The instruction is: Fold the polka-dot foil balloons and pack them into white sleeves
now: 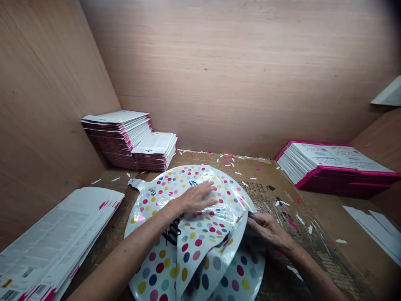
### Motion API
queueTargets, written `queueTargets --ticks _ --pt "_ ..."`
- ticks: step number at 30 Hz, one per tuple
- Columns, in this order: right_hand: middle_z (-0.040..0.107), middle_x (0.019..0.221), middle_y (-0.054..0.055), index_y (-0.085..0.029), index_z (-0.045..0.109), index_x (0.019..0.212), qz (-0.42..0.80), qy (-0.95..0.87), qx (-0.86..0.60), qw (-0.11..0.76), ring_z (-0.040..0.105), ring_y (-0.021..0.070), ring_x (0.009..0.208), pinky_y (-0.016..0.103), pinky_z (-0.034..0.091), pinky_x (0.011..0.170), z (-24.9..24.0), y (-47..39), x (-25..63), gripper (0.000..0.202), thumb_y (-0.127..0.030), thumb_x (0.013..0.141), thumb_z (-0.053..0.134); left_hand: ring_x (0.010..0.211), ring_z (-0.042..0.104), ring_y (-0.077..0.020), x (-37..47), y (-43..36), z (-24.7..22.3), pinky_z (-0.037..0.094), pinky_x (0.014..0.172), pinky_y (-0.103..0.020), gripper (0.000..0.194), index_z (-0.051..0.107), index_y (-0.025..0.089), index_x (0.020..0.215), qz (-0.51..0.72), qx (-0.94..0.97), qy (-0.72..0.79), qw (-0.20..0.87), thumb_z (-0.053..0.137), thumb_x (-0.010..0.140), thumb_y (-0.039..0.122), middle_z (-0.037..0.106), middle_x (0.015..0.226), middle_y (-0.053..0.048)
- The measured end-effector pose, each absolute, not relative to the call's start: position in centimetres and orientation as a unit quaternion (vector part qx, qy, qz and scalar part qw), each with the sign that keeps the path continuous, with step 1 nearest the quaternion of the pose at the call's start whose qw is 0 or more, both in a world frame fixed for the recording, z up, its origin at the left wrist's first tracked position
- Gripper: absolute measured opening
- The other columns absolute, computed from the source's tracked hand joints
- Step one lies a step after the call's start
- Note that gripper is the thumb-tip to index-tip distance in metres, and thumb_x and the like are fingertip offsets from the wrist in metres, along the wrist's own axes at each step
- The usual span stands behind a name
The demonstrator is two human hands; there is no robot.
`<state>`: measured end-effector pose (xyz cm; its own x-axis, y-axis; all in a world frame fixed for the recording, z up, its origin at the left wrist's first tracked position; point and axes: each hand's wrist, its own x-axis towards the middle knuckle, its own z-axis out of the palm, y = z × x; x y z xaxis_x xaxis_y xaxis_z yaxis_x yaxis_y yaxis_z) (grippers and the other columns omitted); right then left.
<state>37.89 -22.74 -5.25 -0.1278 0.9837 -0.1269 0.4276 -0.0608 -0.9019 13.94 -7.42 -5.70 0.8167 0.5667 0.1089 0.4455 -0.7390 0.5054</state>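
Note:
A flat, uninflated foil balloon [156, 267] with coloured polka dots lies in front of me, its tail with a barcode pointing to the left. Part of it is folded over, and the loose foil stands up in creases near the middle. Palm down on the upper foil, my left hand [199, 196] has its fingers stretched out. At the right side, my right hand [266, 225] pinches the raised edge of the balloon between thumb and fingers. Dark lettering on the foil is partly covered by my left forearm and the fold.
Stacks of white-and-pink printed cards [115, 140] stand at the back left, with another stack [338, 167] at the right. More printed sheets [62, 234] lie at the left front. Small paper scraps [232, 161] litter the cardboard surface [260, 167]. Wooden walls [234, 75] enclose it.

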Motion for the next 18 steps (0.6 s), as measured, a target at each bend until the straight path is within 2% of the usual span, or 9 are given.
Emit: queueTargets --ticks 2,5,7,8,10,13,15,18 --pt "0.05 0.054 -0.002 -0.015 0.058 0.059 0.442 -0.584 -0.598 0.326 0.043 0.0107 0.051 0.021 0.034 0.046 -5.2 -22.1 37.7 0.062 -0.073 0.08 0.051 0.13 0.049 -0.0261 11.7 -8.0 -5.1 0.036 0.11 -0.04 0.053 0.062 0.022 0.127 0.194 0.881 0.325 0.284 0.044 0.092 0.057 0.059 0.137 -0.008" --pt "0.04 0.046 -0.004 -0.017 0.048 0.051 0.423 -0.543 -0.643 0.336 0.032 0.0074 0.046 0.02 0.023 0.042 -5.3 -21.1 37.7 0.063 -0.075 0.075 0.055 0.116 0.058 -0.0286 7.4 -9.5 -4.5 0.043 0.101 -0.04 0.073 0.065 0.02 0.124 0.23 0.833 0.3 0.404 0.03 0.088 0.073 0.068 0.121 -0.01" --pt "0.042 0.045 -0.004 -0.017 0.049 0.052 0.425 -0.504 -0.672 0.337 0.034 0.0073 0.044 0.02 0.022 0.041 -5.7 -20.3 37.8 0.062 -0.075 0.072 0.058 0.11 0.06 -0.0305 5.4 -10.8 -4.7 0.045 0.097 -0.04 0.086 0.063 0.019 0.126 0.224 0.818 0.255 0.464 0.028 0.08 0.083 0.068 0.118 -0.011" --pt "0.046 0.046 -0.003 -0.017 0.052 0.054 0.433 -0.481 -0.685 0.336 0.036 0.0079 0.043 0.02 0.024 0.04 -5.9 -19.8 37.9 0.06 -0.074 0.071 0.059 0.106 0.061 -0.0304 5.0 -11.4 -4.9 0.046 0.094 -0.039 0.087 0.063 0.018 0.124 0.218 0.814 0.253 0.475 0.034 0.076 0.085 0.069 0.116 -0.01" --pt "0.052 0.047 0.0 -0.017 0.055 0.055 0.443 -0.439 -0.707 0.333 0.042 0.0099 0.042 0.021 0.027 0.039 -6.4 -18.9 38.1 0.058 -0.073 0.068 0.061 0.094 0.064 -0.0272 5.2 -12.1 -5.5 0.05 0.082 -0.034 0.075 0.067 0.018 0.111 0.207 0.804 0.322 0.454 0.047 0.075 0.08 0.071 0.104 -0.008" --pt "0.059 0.05 0.004 -0.016 0.058 0.055 0.419 -0.407 -0.731 0.354 0.048 0.0128 0.043 0.023 0.032 0.04 -6.9 -18.1 38.3 0.056 -0.071 0.068 0.06 0.077 0.064 -0.0213 7.4 -11.7 -6.4 0.047 0.066 -0.027 0.048 0.068 0.018 0.094 0.194 0.754 0.533 0.332 0.049 0.085 0.061 0.07 0.082 -0.003" --pt "0.064 0.058 0.005 -0.015 0.062 0.063 0.389 -0.408 -0.734 0.379 0.052 0.0146 0.049 0.024 0.036 0.044 -7.0 -18.4 38.4 0.054 -0.069 0.07 0.058 0.077 0.064 -0.0206 9.0 -10.8 -6.7 0.045 0.066 -0.027 0.035 0.068 0.019 0.095 0.183 0.719 0.615 0.265 0.048 0.089 0.048 0.069 0.078 -0.003" --pt "0.069 0.075 0.006 -0.015 0.067 0.083 0.309 -0.434 -0.739 0.412 0.058 0.0177 0.062 0.025 0.042 0.052 -7.6 -19.9 38.5 0.052 -0.065 0.075 0.056 0.088 0.066 -0.0235 10.6 -9.5 -6.9 0.046 0.072 -0.029 0.025 0.068 0.021 0.101 0.17 0.706 0.646 0.234 0.054 0.086 0.035 0.072 0.088 -0.005"
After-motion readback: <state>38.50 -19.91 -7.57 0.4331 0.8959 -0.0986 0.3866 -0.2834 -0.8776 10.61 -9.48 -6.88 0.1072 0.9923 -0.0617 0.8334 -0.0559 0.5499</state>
